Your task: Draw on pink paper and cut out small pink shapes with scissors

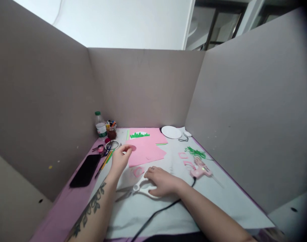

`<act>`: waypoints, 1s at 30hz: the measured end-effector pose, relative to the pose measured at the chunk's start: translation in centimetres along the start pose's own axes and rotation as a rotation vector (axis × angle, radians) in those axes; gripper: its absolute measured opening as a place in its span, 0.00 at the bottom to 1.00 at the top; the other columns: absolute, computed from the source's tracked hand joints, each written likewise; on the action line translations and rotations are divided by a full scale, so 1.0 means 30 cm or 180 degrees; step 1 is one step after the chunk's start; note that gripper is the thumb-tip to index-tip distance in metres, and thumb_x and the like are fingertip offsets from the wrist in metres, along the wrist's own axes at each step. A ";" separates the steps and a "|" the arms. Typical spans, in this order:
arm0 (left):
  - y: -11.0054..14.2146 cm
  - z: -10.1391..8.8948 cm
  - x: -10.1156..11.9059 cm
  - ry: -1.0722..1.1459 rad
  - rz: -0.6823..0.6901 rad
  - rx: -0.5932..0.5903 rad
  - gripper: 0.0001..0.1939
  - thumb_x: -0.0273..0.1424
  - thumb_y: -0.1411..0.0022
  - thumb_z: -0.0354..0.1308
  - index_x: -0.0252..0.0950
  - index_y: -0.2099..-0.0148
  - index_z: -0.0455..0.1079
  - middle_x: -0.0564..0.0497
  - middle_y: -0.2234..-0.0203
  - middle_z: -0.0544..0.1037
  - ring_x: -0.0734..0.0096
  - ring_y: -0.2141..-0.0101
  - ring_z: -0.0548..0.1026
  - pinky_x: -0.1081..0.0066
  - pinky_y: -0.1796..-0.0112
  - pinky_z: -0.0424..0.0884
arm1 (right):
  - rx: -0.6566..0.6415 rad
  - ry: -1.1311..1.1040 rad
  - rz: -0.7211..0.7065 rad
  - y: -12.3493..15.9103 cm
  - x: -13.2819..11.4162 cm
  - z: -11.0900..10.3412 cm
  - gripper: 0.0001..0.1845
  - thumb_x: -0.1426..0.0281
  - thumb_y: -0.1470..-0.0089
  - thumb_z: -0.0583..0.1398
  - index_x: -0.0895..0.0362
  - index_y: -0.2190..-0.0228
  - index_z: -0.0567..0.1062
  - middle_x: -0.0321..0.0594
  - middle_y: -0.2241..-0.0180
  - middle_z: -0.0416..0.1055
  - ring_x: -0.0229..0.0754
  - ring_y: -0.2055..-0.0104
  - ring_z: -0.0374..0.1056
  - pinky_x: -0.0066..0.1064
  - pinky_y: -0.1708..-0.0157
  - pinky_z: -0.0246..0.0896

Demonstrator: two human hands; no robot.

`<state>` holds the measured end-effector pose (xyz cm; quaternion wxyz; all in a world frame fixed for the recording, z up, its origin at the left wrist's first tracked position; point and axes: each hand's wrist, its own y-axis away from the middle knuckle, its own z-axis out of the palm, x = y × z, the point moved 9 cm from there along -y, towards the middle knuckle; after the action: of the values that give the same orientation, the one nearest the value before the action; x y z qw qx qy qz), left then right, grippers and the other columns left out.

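Note:
My left hand [120, 160] pinches a small pink paper circle [133, 148] between thumb and fingertips, above the left edge of a pink sheet [145, 154]. White-handled scissors [136, 188] lie low over the table with their blades apart, pointing left. My right hand [164, 181] is closed around their handles, fingers on the upper loop and thumb at the lower one. Just beyond the scissors is a pink paper offcut [138, 171]. Farther back, a white piece with a green paper grass edge [140, 135] rests on pink paper.
At right are a pink glue gun [201, 169], its black cord [158, 211], green strips [195, 152] and pink scraps [183, 155]. A white disc [171, 132] lies at the back. On the left are a phone [85, 170], pencils [104, 163] and a bottle [101, 126]. Grey panels [145, 84] enclose the table.

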<state>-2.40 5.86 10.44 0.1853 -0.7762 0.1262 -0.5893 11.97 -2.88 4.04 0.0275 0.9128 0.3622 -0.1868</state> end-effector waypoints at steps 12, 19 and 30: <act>0.015 0.119 -0.155 -0.0614 -0.0293 -0.0539 0.08 0.30 0.50 0.55 0.35 0.68 0.73 0.51 0.74 0.78 0.69 0.73 0.73 0.73 0.70 0.65 | 0.0879 -0.0571 0.1706 -0.162 0.387 -0.112 0.18 0.79 0.56 0.56 0.61 0.61 0.75 0.46 0.59 0.73 0.41 0.59 0.68 0.27 0.60 0.58; 0.012 0.131 -0.206 -0.0543 -0.0362 -0.0560 0.08 0.28 0.50 0.54 0.34 0.68 0.72 0.51 0.74 0.78 0.71 0.72 0.73 0.73 0.69 0.66 | 0.0207 -0.0793 0.2058 -0.263 0.498 -0.016 0.14 0.80 0.71 0.63 0.62 0.74 0.76 0.41 0.79 0.72 0.43 0.75 0.67 0.28 0.75 0.57; 0.048 0.191 -0.256 0.0144 -0.0851 -0.0731 0.10 0.27 0.53 0.59 0.32 0.64 0.70 0.52 0.79 0.75 0.72 0.76 0.73 0.75 0.74 0.67 | 0.1101 -0.1801 0.1790 -0.182 0.466 -0.014 0.07 0.70 0.56 0.58 0.61 0.78 0.73 0.34 0.82 0.66 0.32 0.81 0.58 0.24 0.80 0.52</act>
<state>1.06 8.56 1.79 0.0125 -0.7887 0.0925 -0.6077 17.78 10.32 -0.15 0.0222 0.8800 0.0410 -0.4727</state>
